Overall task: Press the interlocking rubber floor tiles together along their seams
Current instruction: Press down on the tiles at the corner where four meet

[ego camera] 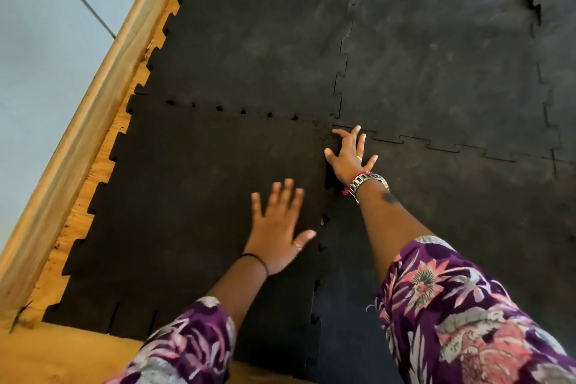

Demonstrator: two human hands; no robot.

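Note:
Several black rubber floor tiles with jigsaw edges cover the floor. The near-left tile (187, 190) lies under my left hand (279, 231), which rests flat on it with fingers spread, just left of the lengthwise seam (324, 221). My right hand (349, 154) presses flat, fingers apart, at the corner where the near-left tile, the far-left tile (255, 34), the far-right tile (436, 56) and the near-right tile (467, 212) meet. Small gaps show along the cross seam (243, 111) between the two left tiles and along the lengthwise seam.
A wooden skirting board (93, 97) runs diagonally at the left under a pale wall (40, 40). Bare wooden floor (62, 352) shows beside the tiles' toothed edge and in front of them. A raised gap (534, 6) marks a far-right seam.

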